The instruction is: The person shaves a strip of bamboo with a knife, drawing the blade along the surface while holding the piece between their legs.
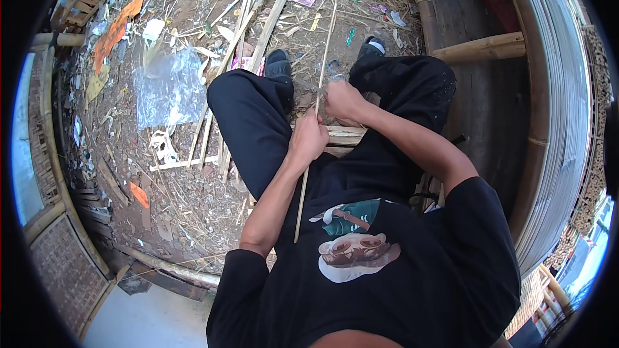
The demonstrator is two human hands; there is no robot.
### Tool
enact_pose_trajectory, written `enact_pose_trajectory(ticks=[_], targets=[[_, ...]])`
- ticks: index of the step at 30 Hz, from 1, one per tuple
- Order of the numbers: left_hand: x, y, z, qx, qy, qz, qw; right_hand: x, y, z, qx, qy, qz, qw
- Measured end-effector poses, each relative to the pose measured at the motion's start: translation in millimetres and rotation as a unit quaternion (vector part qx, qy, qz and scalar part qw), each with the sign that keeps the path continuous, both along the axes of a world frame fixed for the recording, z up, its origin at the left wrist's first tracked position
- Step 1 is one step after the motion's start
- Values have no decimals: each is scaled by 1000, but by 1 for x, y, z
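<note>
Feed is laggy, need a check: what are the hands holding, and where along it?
Both hands grip a thin bamboo strip near mid-length: left hand lower, right hand just above it. Any tool is unclear.

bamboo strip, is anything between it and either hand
Nothing visible does. The left hand is closed around the thin bamboo strip, and the right hand grips it just above, over the lap; both touch it directly.

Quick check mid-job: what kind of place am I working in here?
Probably an outdoor bamboo craft yard: dirt ground littered with split bamboo strips, a bamboo pole alongside, and both hands on a thin bamboo strip.
</note>
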State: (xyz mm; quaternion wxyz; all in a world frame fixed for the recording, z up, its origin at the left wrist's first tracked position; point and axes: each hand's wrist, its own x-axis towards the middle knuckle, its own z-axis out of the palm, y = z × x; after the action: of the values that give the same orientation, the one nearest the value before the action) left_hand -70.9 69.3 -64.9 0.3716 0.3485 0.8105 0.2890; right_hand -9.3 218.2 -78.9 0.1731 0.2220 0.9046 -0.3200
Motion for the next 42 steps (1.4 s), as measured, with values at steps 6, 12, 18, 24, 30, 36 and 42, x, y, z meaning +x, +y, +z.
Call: enact_pose_trajectory(ticks=[6,12,18,24,30,36,42], targets=[[2,-2,-2,-8,6,-7,1000,7,-9,-14,-14,15,-39,999],[1,-3,-3,-1,-1,0,1000,9,-12,-12,-44,30,-67,996],[4,-5,5,-24,-17,-20,999,-4,19,-30,-10,37,-127,991],[5,-5,8,-12,-7,-24,1000,-7,32,-23,12,40,-70,997],[0,-8,14,0,-25,-20,999,-2,17,-11,10,20,-39,999],[4,-12,18,10,-36,-19,999,-6,31,-11,-17,-23,-62,998],[3,-14,23,5,-47,-33,998,-15,56,-12,-8,-26,-124,992]])
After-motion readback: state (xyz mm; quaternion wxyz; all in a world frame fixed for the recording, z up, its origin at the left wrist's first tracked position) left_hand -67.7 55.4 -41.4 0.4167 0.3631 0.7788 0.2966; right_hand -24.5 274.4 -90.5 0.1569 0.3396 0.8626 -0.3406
